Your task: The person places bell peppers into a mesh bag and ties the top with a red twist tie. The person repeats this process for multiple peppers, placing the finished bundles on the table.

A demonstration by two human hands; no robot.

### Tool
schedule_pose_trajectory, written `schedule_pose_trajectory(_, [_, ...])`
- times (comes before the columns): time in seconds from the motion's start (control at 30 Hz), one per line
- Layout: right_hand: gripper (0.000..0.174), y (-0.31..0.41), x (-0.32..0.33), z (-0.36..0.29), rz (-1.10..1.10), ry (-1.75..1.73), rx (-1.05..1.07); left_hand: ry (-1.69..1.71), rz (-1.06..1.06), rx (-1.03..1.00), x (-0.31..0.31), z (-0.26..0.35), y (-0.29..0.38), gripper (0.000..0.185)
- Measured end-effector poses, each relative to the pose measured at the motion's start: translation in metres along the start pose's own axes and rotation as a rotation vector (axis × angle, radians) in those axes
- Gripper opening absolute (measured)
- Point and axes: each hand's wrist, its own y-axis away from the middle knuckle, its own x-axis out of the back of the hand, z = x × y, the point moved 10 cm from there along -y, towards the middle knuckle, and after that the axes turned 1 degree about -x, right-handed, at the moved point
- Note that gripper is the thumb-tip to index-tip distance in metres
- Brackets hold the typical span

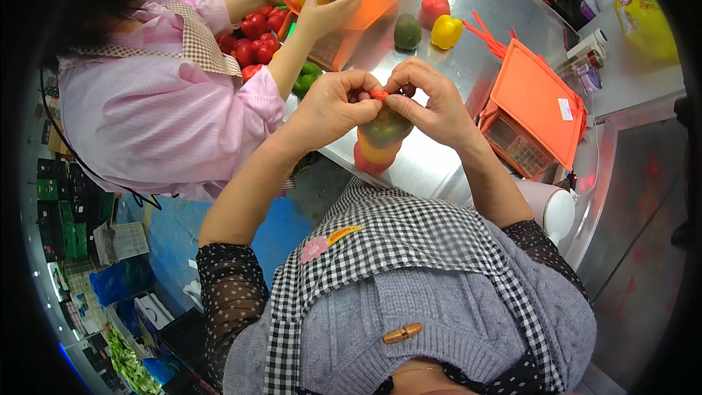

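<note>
In front of me three bell peppers form an upright stack at the near edge of the metal table. The green pepper (387,126) is on top, the yellow pepper (379,149) in the middle and the red pepper (374,163) at the bottom. They look wrapped in clear film. Above them is a narrow red tie (379,95), pinched from the left by my left hand (332,104) and from the right by my right hand (430,101). My fingers partly hide the tie and the gathered top of the wrapping.
A co-worker (175,99) at left holds peppers over an orange tray (375,3). Loose green (407,32), red (434,11) and yellow (447,32) peppers stand ahead. Red strips (485,38) lie near an orange-topped scale (537,99) at right. Red peppers (255,44) are heaped at left.
</note>
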Motion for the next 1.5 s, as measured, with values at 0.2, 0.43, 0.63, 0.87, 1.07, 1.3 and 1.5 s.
schedule_pose_trajectory(0.2, [0.010,0.000,-0.002,0.001,0.006,0.043,0.035,-0.165,0.234,-0.248,0.005,0.011,0.006,0.007])
schedule_pose_trajectory(0.43, [0.009,0.004,-0.002,0.007,0.000,-0.076,-0.011,-0.186,0.366,-0.265,0.003,0.007,0.017,0.007])
schedule_pose_trajectory(0.63, [0.007,-0.003,-0.009,0.017,-0.116,-0.274,-0.121,0.020,0.296,-0.312,0.002,0.005,0.023,0.010])
schedule_pose_trajectory(0.87, [0.010,-0.013,-0.017,0.015,-0.278,-0.277,-0.124,0.097,0.205,-0.272,0.003,0.004,0.022,0.011])
schedule_pose_trajectory(1.07, [0.012,-0.015,-0.017,-0.006,-0.268,-0.106,0.087,0.169,0.130,-0.280,0.004,0.002,0.019,0.011])
schedule_pose_trajectory(1.3, [0.015,-0.004,-0.012,-0.015,-0.031,0.168,0.162,0.147,0.186,-0.224,0.006,-0.002,0.023,0.009])
schedule_pose_trajectory(1.5, [0.018,0.006,-0.006,-0.011,0.161,0.165,0.116,0.072,0.285,-0.299,0.002,0.002,0.028,0.010])
